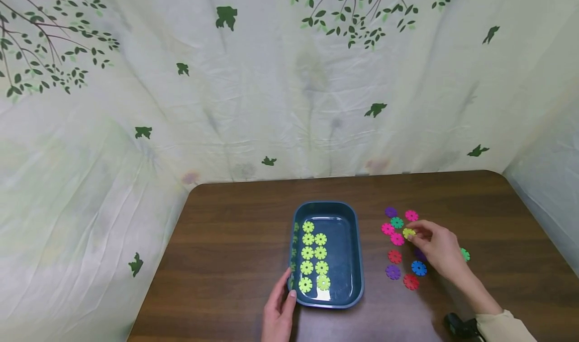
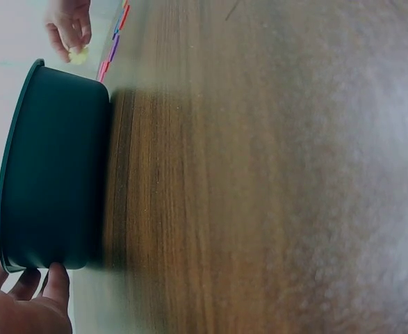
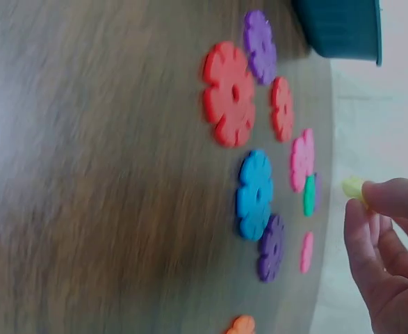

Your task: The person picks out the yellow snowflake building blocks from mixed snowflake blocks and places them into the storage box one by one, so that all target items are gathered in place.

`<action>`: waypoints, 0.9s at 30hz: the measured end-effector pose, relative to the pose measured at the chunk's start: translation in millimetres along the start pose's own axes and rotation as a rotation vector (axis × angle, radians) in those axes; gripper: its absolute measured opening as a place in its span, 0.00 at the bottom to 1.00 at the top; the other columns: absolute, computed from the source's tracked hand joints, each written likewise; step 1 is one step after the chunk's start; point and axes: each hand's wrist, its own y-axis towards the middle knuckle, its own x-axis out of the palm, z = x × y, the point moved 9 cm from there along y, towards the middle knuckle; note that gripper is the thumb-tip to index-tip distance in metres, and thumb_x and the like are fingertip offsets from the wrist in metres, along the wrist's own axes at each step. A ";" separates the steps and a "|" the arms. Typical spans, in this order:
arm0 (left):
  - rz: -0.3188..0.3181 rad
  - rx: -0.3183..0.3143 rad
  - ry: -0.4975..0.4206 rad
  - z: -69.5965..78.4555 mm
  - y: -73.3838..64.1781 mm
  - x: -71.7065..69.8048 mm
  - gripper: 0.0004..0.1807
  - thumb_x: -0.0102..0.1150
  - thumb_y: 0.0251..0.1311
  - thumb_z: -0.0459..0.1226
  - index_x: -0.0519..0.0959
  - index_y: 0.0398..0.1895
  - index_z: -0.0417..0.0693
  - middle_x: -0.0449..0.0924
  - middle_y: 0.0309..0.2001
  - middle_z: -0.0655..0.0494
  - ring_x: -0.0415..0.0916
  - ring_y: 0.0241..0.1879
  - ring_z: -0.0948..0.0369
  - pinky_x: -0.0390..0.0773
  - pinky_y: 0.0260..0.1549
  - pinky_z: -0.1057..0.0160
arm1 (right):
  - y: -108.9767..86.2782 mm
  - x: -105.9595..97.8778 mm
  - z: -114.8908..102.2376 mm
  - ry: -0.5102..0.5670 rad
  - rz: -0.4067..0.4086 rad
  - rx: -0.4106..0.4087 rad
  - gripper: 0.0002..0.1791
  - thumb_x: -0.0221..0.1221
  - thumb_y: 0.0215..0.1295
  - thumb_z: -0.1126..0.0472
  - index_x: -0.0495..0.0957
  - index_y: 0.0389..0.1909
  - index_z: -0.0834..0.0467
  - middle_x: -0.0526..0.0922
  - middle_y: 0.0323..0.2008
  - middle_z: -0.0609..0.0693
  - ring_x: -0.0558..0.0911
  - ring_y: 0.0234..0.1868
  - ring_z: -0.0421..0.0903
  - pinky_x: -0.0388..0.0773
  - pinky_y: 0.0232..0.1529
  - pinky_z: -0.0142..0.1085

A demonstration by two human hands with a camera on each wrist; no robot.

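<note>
In the head view my right hand (image 1: 438,246) pinches a yellow flower-shaped disc (image 1: 409,233) between thumb and fingertips. The right wrist view has this yellow disc (image 3: 354,187) held above the tabletop. My left hand (image 1: 279,307) grips the near left corner of a dark blue tray (image 1: 346,261), thumb by the rim and fingers against the outer wall. Two columns of yellow-green flower discs (image 1: 321,253) lie flat inside, along the tray's left half. Loose discs spread around the right hand, among them a blue disc (image 1: 418,268) and a red disc (image 1: 411,281).
Purple (image 1: 393,272), pink (image 1: 387,229) and green (image 1: 396,222) discs lie right of the tray. Another green disc (image 1: 465,254) is partly behind the right wrist. An orange disc (image 3: 242,325) shows in the right wrist view. A leaf-printed curtain (image 1: 280,106) hangs behind the brown table (image 1: 235,231).
</note>
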 end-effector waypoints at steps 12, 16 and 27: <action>0.001 -0.012 0.007 0.1 0.0 -0.2 0.25 0.53 0.69 0.29 0.71 0.68 0.49 0.68 0.68 0.49 0.61 0.69 0.53 0.63 0.57 0.77 | 5.0 9.3 -14.6 0.067 0.038 0.027 0.11 0.68 0.59 0.65 0.83 0.43 0.57 0.85 0.33 0.48 0.83 0.36 0.47 0.79 0.33 0.28; 0.003 -0.009 0.011 0.3 0.3 -0.4 0.25 0.53 0.68 0.29 0.71 0.68 0.50 0.68 0.68 0.49 0.61 0.69 0.54 0.63 0.58 0.76 | 6.9 13.3 -21.3 0.097 0.043 0.035 0.09 0.67 0.60 0.64 0.83 0.42 0.55 0.85 0.33 0.47 0.84 0.36 0.46 0.78 0.34 0.29; 0.009 -0.043 0.043 -3.4 1.1 -0.5 0.25 0.52 0.69 0.29 0.71 0.68 0.51 0.68 0.68 0.49 0.61 0.69 0.51 0.65 0.63 0.62 | 13.3 27.7 -44.7 0.168 0.055 0.053 0.08 0.68 0.61 0.62 0.83 0.41 0.53 0.83 0.33 0.47 0.80 0.35 0.44 0.80 0.32 0.29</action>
